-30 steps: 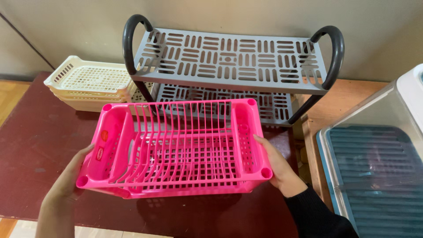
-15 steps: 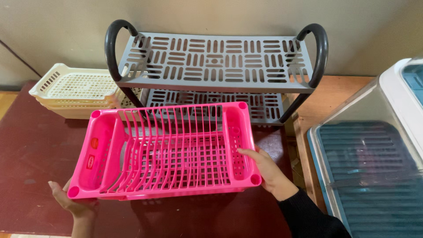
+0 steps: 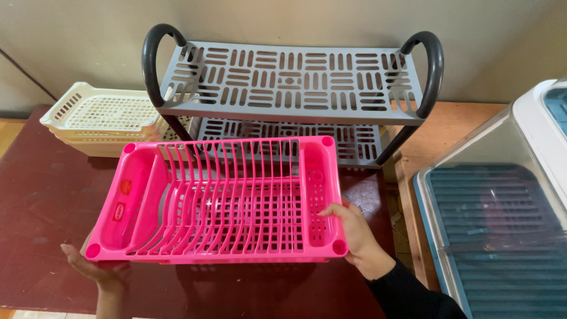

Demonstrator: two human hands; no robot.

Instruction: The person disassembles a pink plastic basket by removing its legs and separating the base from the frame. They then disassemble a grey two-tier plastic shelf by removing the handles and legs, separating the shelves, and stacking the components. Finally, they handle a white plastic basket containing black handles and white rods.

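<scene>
Pink dish rack [image 3: 218,201], a slotted plastic basket with a row of upright plate dividers, is held clear of the dark red counter [image 3: 47,195] in front of the person, tilted so its open top faces the camera.

Left hand [image 3: 97,269]: under the rack's near left corner, palm up, fingers spread beneath the base; it supports rather than clamps. Right hand [image 3: 354,236]: closed on the right end wall, fingertips curled over the inner rim of the end compartment, thumb hidden behind. The two hands are well apart, one at each end.

Surroundings: a grey two-tier shelf rack [image 3: 289,80] with black looped side frames stands just behind the pink rack, against the wall. A stack of cream perforated trays [image 3: 100,115] sits to its left. A clear-lidded drainer with a blue ribbed base [image 3: 496,230] stands at the right.

Judgement: the step in hand appears to be carrying or turning the rack for handling, with no placement yet made. Any next move calls for both ends kept level, since the left support is only an open palm, and for clearance from the grey shelf close behind.
</scene>
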